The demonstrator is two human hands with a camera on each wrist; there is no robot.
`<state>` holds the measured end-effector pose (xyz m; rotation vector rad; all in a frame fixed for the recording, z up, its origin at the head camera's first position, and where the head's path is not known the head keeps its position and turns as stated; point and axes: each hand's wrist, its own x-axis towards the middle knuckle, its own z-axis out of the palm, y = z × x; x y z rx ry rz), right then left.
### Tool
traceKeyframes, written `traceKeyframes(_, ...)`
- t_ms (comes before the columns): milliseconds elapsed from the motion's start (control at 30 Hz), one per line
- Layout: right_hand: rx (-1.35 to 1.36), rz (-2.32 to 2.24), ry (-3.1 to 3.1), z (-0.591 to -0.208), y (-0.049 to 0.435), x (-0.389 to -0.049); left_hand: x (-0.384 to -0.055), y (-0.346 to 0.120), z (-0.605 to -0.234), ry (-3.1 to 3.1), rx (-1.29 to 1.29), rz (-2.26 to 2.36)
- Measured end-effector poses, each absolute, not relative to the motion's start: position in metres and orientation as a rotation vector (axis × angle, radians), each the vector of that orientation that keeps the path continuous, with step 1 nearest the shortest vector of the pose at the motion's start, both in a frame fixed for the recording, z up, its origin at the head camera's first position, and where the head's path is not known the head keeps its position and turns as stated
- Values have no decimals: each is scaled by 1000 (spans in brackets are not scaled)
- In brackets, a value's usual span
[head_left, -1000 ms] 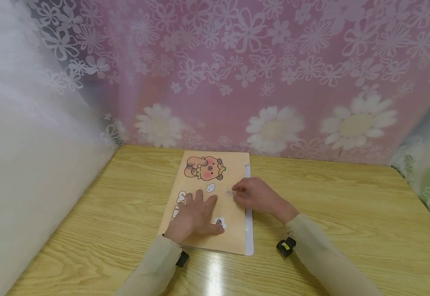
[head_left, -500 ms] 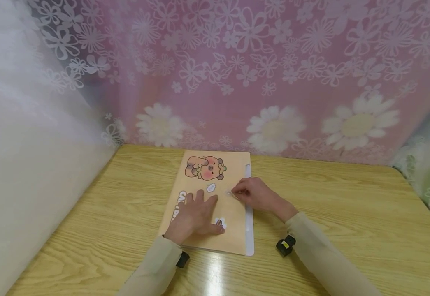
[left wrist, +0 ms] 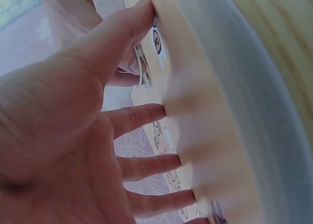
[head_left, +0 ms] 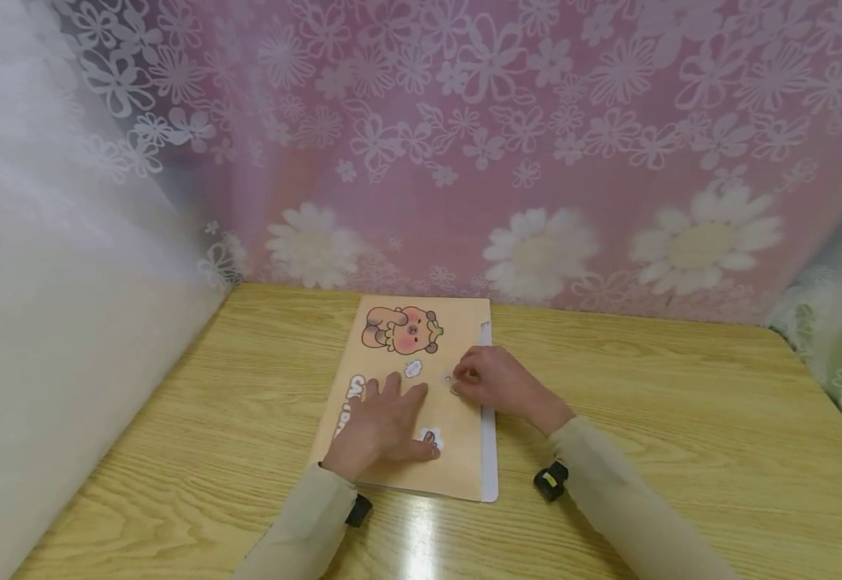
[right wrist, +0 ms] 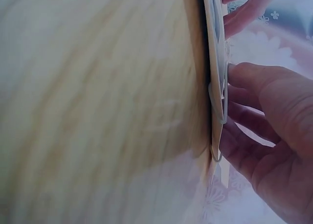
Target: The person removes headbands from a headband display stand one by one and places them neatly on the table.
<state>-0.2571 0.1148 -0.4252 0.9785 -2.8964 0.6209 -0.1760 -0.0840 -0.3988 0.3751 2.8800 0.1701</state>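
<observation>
A peach-coloured folder (head_left: pixel 457 463) with a cartoon animal printed on its cover lies on the table, a white strip showing along its right side. My left hand (head_left: pixel 380 427) rests on the cover with its fingers spread; in the left wrist view its fingertips (left wrist: pixel 161 110) press the surface. At the right edge, my right hand (head_left: pixel 502 385) pinches a thin pale loop-shaped strap (right wrist: pixel 225 99) beside a small round snap button (head_left: pixel 448 379). The right wrist view shows the strap wrapping round the folder's edge, under the thumb. Its exact material is hard to tell.
The wooden table (head_left: pixel 645 403) extends on both sides of the folder. Behind it hangs a pink flowered curtain (head_left: pixel 421 161), and a whitish sheet (head_left: pixel 65 282) borders the left side. A small black device sits at each wrist.
My right hand has shifted slightly, its fingers now lower and more curled by the snap button, with the pale strap moving under them. My left hand and the folder stay nearly still.
</observation>
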Motion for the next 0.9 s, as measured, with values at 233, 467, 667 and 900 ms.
traceKeyframes(233, 964, 572, -2929, -420, 109, -257, -177, -83, -400, 2890, 386, 165)
traceKeyframes(467, 919, 509, -2954, -418, 103, -258, -177, -83, -400, 2887, 388, 213)
traceKeyframes(667, 914, 476, -2987, -416, 98, -257, -178, -83, -400, 2876, 393, 209)
traceKeyframes(900, 941, 359, -2974, -416, 95, -259, -179, -82, -401, 2884, 407, 170)
